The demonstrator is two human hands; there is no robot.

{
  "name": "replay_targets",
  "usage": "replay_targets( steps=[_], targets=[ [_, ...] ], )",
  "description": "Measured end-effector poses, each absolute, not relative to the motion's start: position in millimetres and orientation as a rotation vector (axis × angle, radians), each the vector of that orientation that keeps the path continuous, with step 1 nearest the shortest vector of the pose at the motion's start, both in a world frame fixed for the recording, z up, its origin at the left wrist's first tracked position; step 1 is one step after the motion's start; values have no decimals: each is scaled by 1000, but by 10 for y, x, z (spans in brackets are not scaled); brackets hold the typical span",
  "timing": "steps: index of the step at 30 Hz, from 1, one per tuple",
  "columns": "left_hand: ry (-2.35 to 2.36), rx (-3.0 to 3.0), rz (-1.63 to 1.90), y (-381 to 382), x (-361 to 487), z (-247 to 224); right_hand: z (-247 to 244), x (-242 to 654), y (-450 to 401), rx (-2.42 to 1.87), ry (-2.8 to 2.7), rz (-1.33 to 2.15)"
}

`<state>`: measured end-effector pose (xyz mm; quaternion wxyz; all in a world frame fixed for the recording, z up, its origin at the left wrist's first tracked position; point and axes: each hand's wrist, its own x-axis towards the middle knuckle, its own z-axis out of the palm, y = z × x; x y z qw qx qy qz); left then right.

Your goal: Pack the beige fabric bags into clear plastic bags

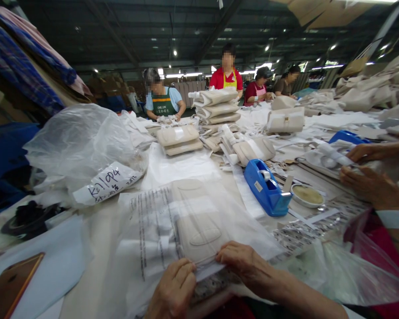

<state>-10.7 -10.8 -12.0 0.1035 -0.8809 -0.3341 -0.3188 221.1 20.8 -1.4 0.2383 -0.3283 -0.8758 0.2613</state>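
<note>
A beige handbag (199, 237) lies flat inside a clear plastic bag (149, 221) printed with lines of dark text. My left hand (174, 285) pinches the near edge of the plastic bag, just below the handbag's lower left corner. At the lower right corner, my right hand (244, 266) has its fingers closed on the same edge. The fingertips partly hide the plastic between them. Beyond the handbag, white sheets (182, 166) are spread on the table.
A blue tape dispenser (266, 188) and a small bowl of yellowish stuff (307, 196) stand to the right. A co-worker's hands (369, 177) handle material at far right. Left are a phone (15, 283) and a large filled plastic bag (83, 141). Stacked beige bags (216, 106) and several people are behind.
</note>
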Motion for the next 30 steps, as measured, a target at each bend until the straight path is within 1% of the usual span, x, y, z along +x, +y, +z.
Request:
replay_targets(
  steps=[4, 10, 16, 21, 23, 27, 30],
  targets=[
    [-1091, -2676, -827, -125, -141, 17, 63, 2201, 283, -1060, -2387, 786],
    [-1212, -2658, -637, -70, -166, 78, 157, 2124, 324, -1170, -2401, 750],
    [-1376, -2485, -559, -5, -99, 122, 63, 2019, 349, -1435, -2328, 657],
    [-1540, -2453, -449, 16, -41, 121, -1, 1937, 366, -1583, -2335, 583],
    [-1682, -2469, -292, 34, 1, 173, -1, 1903, 366, -1641, -2343, 552],
    [-2093, -2472, 177, 107, 124, 371, 25, 1847, 363, -1738, -2341, 503],
    [-2277, -2419, 356, 168, 193, 482, 18, 1856, 362, -1728, -2342, 468]
  ],
)
